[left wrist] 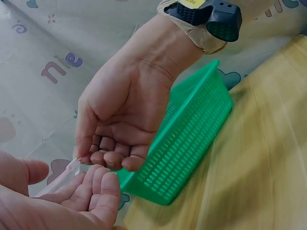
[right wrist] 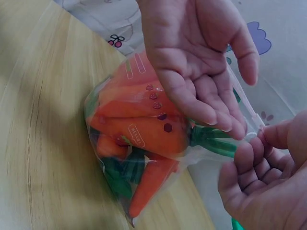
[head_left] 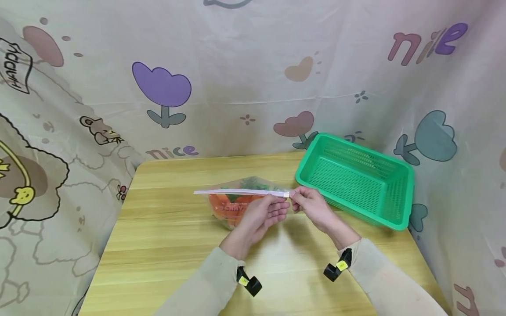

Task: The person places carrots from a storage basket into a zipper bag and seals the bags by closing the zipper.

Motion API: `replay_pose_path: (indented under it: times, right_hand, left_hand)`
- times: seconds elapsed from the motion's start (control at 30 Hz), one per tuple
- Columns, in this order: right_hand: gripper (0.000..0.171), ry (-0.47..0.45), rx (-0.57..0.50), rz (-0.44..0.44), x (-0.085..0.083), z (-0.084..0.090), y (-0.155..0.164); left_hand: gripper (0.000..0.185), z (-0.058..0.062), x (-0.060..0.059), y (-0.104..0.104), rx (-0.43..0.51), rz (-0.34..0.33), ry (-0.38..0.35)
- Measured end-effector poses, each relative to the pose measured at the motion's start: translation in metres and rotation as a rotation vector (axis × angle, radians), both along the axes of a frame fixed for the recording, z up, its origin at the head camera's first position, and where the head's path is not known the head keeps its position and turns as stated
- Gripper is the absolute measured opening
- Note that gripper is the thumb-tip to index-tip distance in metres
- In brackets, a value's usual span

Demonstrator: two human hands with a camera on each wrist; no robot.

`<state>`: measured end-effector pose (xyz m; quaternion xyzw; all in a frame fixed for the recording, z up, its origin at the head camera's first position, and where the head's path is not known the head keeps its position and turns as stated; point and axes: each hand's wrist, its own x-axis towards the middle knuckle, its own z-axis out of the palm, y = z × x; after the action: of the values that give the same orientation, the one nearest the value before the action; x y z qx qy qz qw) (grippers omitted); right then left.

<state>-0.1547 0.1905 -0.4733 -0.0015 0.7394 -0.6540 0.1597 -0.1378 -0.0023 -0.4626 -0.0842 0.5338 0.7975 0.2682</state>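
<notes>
The desk [head_left: 166, 245] filled the lower middle of the head view, pale wood under a printed curtain. Toward the right of the frame the green basket [head_left: 357, 182] sat tilted, its near rim close to the hands.

The zip bag of carrots [head_left: 237, 204] stood at the centre of the frame, its bottom on the desk and its white seal strip [head_left: 237, 192] stretched level across the top. In the right wrist view the orange carrots and their green tops bulged against the clear film.

The left hand [head_left: 262, 215] lay against the bag just below the strip, fingers only lightly curved; its grip looked loose, more a support than a hold. The right hand [head_left: 310, 204] pinched the strip's right end between thumb and fingertips, a narrow grip on very little plastic.

That small pinch looked like the weak point. A pull along the strip could have slid it free, since the film is slick. With the left hand barely holding, the full bag could also have tipped or rolled toward the upper left, dragging the seal askew or spilling carrots if it was unsealed.
</notes>
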Motion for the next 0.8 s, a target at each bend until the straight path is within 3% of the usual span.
replay_pose_path:
  times: [0.4, 0.8]
  right_hand:
    - [0.018, -0.011, -0.068, 0.030, -0.001, -0.004, 0.004]
    - [0.016, -0.008, -0.085, 0.031, -0.001, -0.004, 0.001]
  left_hand:
    - [0.035, 0.002, -0.013, 0.009, -0.068, -0.005, 0.003]
    - [0.019, -0.002, -0.018, 0.013, -0.137, 0.049, 0.014]
